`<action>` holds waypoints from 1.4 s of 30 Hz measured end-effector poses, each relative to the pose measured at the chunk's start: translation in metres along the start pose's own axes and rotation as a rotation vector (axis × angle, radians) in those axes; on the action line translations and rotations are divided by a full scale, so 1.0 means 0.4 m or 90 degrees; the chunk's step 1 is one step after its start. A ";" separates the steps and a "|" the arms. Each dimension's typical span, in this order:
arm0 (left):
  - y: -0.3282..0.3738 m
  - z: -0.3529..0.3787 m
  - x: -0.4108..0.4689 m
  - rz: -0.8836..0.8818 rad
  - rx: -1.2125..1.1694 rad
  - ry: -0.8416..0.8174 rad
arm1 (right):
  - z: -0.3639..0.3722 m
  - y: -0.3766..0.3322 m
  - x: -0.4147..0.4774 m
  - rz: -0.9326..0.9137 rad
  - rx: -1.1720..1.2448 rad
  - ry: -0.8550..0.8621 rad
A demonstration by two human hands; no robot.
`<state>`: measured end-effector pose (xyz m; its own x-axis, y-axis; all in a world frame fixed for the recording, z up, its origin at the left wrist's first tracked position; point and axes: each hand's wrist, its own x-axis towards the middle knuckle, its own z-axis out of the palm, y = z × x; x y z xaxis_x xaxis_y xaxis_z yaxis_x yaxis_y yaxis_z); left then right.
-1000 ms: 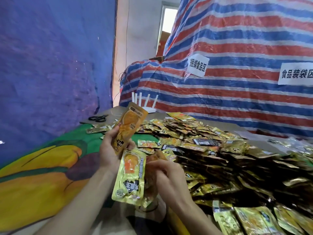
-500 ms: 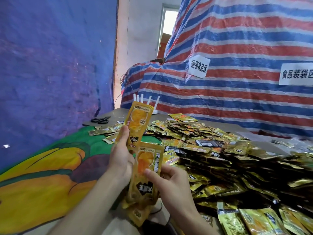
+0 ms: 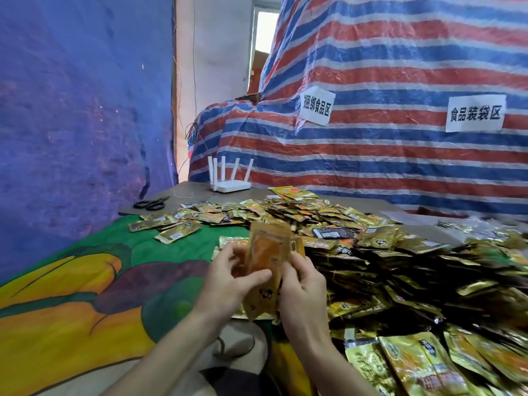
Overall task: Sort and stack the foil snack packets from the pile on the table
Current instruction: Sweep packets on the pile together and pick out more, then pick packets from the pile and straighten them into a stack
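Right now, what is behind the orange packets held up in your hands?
Behind the held packets, the pile of foil packets spreads out, with green cloth to the left. The pile's near edge directly behind them is covered, so I cannot see it.

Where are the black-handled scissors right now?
Head view, back left: the black-handled scissors lie on the brown board, left of the white router, beyond the gold foil packets.

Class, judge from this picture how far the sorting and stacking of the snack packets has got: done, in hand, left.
Done: little; no finished stack shows on the table. In hand: the left hand and right hand hold a few orange packets together, upright. Left: nearly everything; the big pile lies loose across the table.
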<state>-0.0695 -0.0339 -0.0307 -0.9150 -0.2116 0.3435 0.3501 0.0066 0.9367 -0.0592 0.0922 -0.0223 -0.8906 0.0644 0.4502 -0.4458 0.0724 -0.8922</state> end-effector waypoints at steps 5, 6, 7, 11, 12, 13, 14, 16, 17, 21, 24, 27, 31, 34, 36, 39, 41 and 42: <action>0.011 -0.023 0.020 -0.016 -0.058 -0.028 | -0.002 -0.005 -0.005 -0.040 -0.007 -0.075; 0.014 -0.034 0.024 0.001 -0.035 -0.023 | -0.002 -0.009 -0.005 -0.040 -0.001 -0.089; 0.015 -0.044 0.027 0.023 -0.004 -0.016 | -0.004 -0.012 -0.004 -0.044 -0.008 -0.096; 0.024 -0.069 0.022 0.101 0.099 -0.037 | -0.030 -0.024 0.005 -0.120 -0.128 -0.138; 0.025 -0.071 0.019 0.108 0.092 -0.061 | -0.038 -0.029 0.008 -0.150 -0.139 -0.156; 0.025 -0.069 0.014 0.112 0.077 -0.088 | -0.045 -0.032 0.011 -0.178 -0.134 -0.170; 0.024 -0.064 0.006 0.118 0.064 -0.107 | -0.050 -0.034 0.013 -0.200 -0.116 -0.172; 0.019 -0.047 -0.009 0.139 0.063 -0.114 | -0.051 -0.030 0.016 -0.206 -0.042 -0.119; 0.017 -0.036 -0.016 0.142 0.073 -0.111 | -0.048 -0.027 0.015 -0.186 0.015 -0.082; 0.004 -0.001 -0.039 0.124 0.149 -0.128 | -0.028 -0.004 -0.005 -0.078 0.155 -0.027; -0.012 0.004 -0.060 0.019 0.147 -0.208 | -0.010 0.008 -0.019 -0.053 0.060 -0.037; -0.023 0.013 -0.074 -0.018 0.045 -0.221 | 0.004 0.002 -0.023 -0.063 0.040 -0.030; -0.026 0.032 -0.080 0.039 0.006 -0.169 | 0.014 -0.004 -0.023 -0.114 0.038 0.022; -0.023 0.031 -0.079 0.090 0.032 -0.144 | 0.016 0.003 -0.022 -0.064 0.059 0.056; -0.021 0.026 -0.073 0.115 0.024 -0.156 | 0.010 0.006 -0.016 -0.050 0.091 0.049; -0.028 0.026 -0.074 0.083 -0.025 -0.243 | -0.001 0.004 -0.011 -0.056 0.128 0.033; -0.032 0.029 -0.079 0.082 -0.001 -0.290 | -0.005 -0.002 -0.009 -0.048 0.140 0.021; -0.030 0.031 -0.081 0.087 0.012 -0.292 | -0.009 -0.006 -0.008 -0.051 0.129 0.013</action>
<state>-0.0466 -0.0152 -0.0521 -0.8559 0.2460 0.4549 0.4742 0.0225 0.8801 -0.0550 0.0952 -0.0213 -0.8509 0.0860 0.5183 -0.5253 -0.1230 -0.8420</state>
